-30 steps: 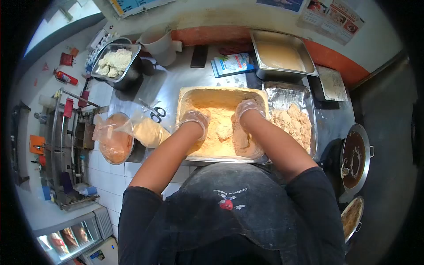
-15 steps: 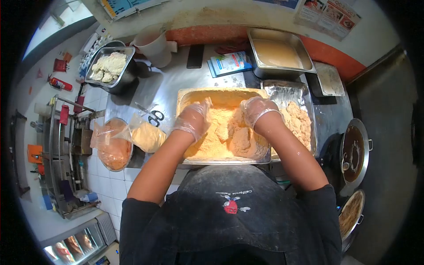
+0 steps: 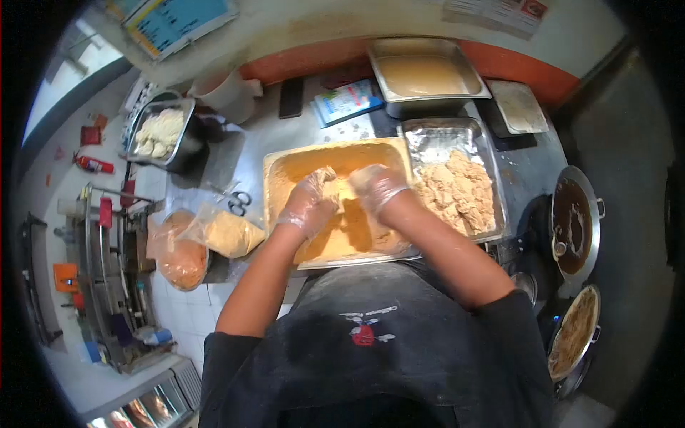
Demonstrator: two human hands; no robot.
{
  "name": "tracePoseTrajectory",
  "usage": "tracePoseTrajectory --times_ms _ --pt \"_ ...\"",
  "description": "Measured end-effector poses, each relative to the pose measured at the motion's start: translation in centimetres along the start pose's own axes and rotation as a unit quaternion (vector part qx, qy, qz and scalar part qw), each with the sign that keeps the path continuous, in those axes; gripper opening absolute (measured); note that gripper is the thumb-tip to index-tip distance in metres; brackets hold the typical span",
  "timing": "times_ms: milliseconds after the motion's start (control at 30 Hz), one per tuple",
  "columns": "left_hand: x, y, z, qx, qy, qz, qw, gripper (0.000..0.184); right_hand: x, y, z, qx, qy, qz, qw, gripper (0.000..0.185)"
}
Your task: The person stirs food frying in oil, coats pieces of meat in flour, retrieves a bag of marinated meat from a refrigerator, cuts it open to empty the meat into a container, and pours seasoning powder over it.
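Observation:
A deep metal pan (image 3: 275, 158) of yellowish flour (image 3: 314, 251) lies before me, with both my hands inside it in clear, flour-dusted plastic gloves. My left hand (image 3: 312, 202) is in the pan's left half with its fingers curled around something flour-coated that I cannot make out. My right hand (image 3: 379, 190) is just across from it, its fingers smeared by motion. A shadow falls on the flour between them. Beside the pan on the right, a second metal tray (image 3: 434, 135) holds a heap of flour-coated pieces (image 3: 460, 192).
Scissors (image 3: 237, 202) and a bag of yellow powder (image 3: 230, 234) lie left of the pan. Behind stand a pan of pale liquid (image 3: 421, 75), blue packets (image 3: 346, 103), a phone (image 3: 291, 98) and a jug (image 3: 227, 98). At right are pans of dark oil (image 3: 573, 225) and frothing oil (image 3: 574, 335).
My hands have come closer together over the pan. The flour mound seen near the right hand has flattened. The whole view has shifted and tilted slightly.

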State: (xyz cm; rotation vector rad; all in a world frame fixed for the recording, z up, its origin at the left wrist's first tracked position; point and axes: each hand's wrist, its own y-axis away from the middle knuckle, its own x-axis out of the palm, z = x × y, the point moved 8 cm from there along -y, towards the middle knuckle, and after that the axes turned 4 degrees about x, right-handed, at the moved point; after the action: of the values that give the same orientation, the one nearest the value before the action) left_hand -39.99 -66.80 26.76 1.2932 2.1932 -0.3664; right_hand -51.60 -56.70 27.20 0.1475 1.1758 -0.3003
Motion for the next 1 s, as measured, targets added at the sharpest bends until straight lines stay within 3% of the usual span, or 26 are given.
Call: tracePoseTrajectory --times_ms 33,67,100,133,200,300,367,433,567,633,700,733,800,900,967,1000 --pt "0.9 -0.1 -1.2 0.011 0.016 0.022 1.0 0.051 0.9 -0.3 1.0 -0.014 -0.007 0.03 0.999 0.016" --pt "1.8 -0.1 -2.1 0.023 0.032 0.046 0.998 0.051 -1.0 0.4 1.8 0.021 -0.103 -0.039 0.994 0.015" --pt "2.5 -0.2 -2.8 0.033 0.049 0.072 0.996 0.051 -1.5 0.5 1.3 0.03 -0.094 -0.02 0.995 0.014" --pt "1.8 -0.2 -3.5 0.077 -0.055 0.055 0.994 0.05 -2.0 0.5 0.4 0.038 -0.087 0.001 0.996 0.015" --pt "0.6 0.1 -2.9 0.13 -0.058 0.014 0.99 0.05 -4.3 1.3 -1.6 0.073 -0.1 0.024 0.992 0.018" --pt "-0.6 -0.6 -4.5 0.03 0.085 0.021 0.996 0.052 -8.5 5.8 -6.6 0.036 -0.275 -0.14 0.95 0.019" --pt "-0.4 -1.3 -9.0 0.108 0.013 0.029 0.994 0.048 -13.7 9.1 -7.9 0.184 -0.331 -0.077 0.922 0.017" --pt "1.8 -2.4 -12.6 0.176 -0.034 0.046 0.983 0.047 -15.9 12.6 -11.4 0.128 -0.256 -0.187 0.94 0.017" --pt "10.1 -3.9 -18.6 0.279 -0.064 0.13 0.949 0.044 -15.5 18.7 -19.1 0.285 -0.129 -0.164 0.936 0.019" --pt "15.2 -4.2 -20.2 0.306 -0.001 0.214 0.928 0.044 -14.5 19.9 -21.3 0.355 -0.054 -0.106 0.927 0.02" --pt "21.2 -4.6 -19.0 0.224 -0.032 0.317 0.921 0.045 -13.9 20.3 -22.3 0.415 0.012 -0.016 0.909 0.023" --pt "23.9 -5.0 -18.2 0.215 -0.072 0.328 0.917 0.045 -11.5 21.3 -24.8 0.418 0.018 -0.041 0.907 0.026" --pt "28.1 -5.7 -16.1 0.196 -0.152 0.348 0.904 0.044 -9.7 20.3 -24.9 0.412 0.011 0.005 0.911 0.027" --pt "27.5 -6.3 -15.9 0.249 -0.243 0.199 0.916 0.043 -8.0 20.3 -24.5 0.382 0.011 0.01 0.924 0.029" --pt "26.2 -7.2 -12.6 0.251 -0.06 0.172 0.951 0.043 -10.7 19.4 -21.2 0.315 0.014 -0.032 0.949 0.03" --pt "21.0 -6.3 -16.6 0.27 -0.074 0.134 0.951 0.044 -9.3 19.2 -21.5 0.299 0.066 -0.025 0.952 0.032"
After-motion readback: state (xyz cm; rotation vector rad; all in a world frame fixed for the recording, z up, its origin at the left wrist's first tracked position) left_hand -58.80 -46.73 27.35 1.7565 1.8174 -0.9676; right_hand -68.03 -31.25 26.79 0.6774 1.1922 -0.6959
